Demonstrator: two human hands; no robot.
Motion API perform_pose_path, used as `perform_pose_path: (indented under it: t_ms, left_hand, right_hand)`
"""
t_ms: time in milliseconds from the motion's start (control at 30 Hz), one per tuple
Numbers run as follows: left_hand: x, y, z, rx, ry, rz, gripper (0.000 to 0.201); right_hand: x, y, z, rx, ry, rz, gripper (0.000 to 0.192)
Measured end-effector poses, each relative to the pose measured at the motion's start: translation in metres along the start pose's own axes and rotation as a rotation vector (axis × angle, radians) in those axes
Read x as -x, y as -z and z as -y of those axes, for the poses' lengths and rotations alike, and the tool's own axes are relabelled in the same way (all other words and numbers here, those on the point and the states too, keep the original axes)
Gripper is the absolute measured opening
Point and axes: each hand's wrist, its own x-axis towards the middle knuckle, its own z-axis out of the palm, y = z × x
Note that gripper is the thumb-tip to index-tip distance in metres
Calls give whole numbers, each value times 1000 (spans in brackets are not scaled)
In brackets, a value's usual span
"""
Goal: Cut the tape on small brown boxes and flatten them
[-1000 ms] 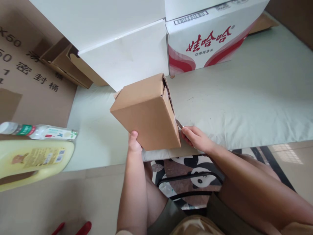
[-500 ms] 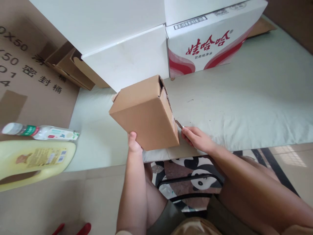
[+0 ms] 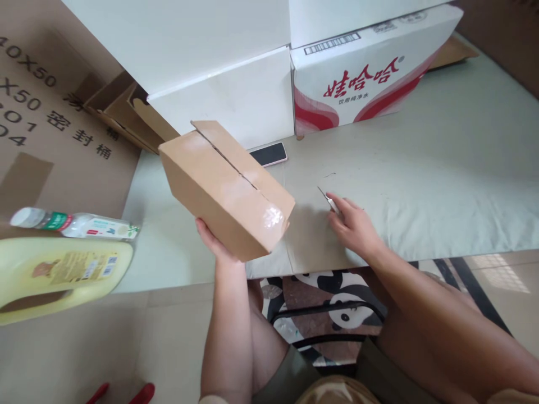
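My left hand (image 3: 213,242) grips a small brown cardboard box (image 3: 223,188) from below and holds it tilted above the pale green table (image 3: 421,179). The box's taped seam faces up, with shiny clear tape over it. My right hand (image 3: 353,227) rests on the table to the right of the box, its fingers closed on a small metal blade (image 3: 326,197) whose tip points up and left. A black phone (image 3: 268,154) lies flat on the table behind the box.
White cartons (image 3: 219,101) and a red-and-white printed carton (image 3: 366,73) stand at the table's back. Brown cardboard sheets (image 3: 50,140) lean at the left. A clear bottle (image 3: 71,224) and a yellow jug (image 3: 54,275) lie at the left edge. A panda-print stool (image 3: 332,303) is below.
My left hand has turned the box so its taped seam faces up and shifted it left, uncovering the phone. My right hand with the blade has come away from the box.
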Motion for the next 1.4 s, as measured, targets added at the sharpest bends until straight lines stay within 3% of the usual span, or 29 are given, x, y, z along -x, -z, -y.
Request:
perform_pose_path:
  t_ms: [200,300,433,533,633,733,800,900,967,1100,1233,1400]
  left_hand:
    - [-6,15,6,95,163,5,68]
    - [-7,20,8,103,298,31,72]
    - [-8,20,7,97,328,43,72]
    - [-8,19,7,94,327,84,71]
    - [-7,16,6,88,317,96,71]
    - [-7,14,8,64,265,70,72]
    - [-7,13,10,36,187,7,67]
    - [-8,15,13,-25,42,-136,60]
    - [-8,16,14,-52,-13,-187,59]
    - [-5,18,12,-57,-56,-201,60]
    - [-6,20,11,-58,-75,-216,62]
    - [-5,22,12,-81,-67,-225,72]
  right_hand:
    - [-5,0,-14,470,-32,-33,52]
    - [-6,5,-15,543,-59,-58,51]
    - [-8,10,-19,533,-17,-32,50]
    - [-9,11,-22,456,12,-45,49]
    - [-9,13,-19,161,17,-52,47]
    - [-4,14,-9,-247,87,67,45]
    - [1,13,0,-394,145,185,46]
    - [5,9,8,-413,164,316,45]
    - [5,7,9,-381,119,330,45]
    - [6,6,9,-371,134,259,46]
    - [11,5,11,-407,223,273,47]
    - [12,0,10,-412,214,247,47]
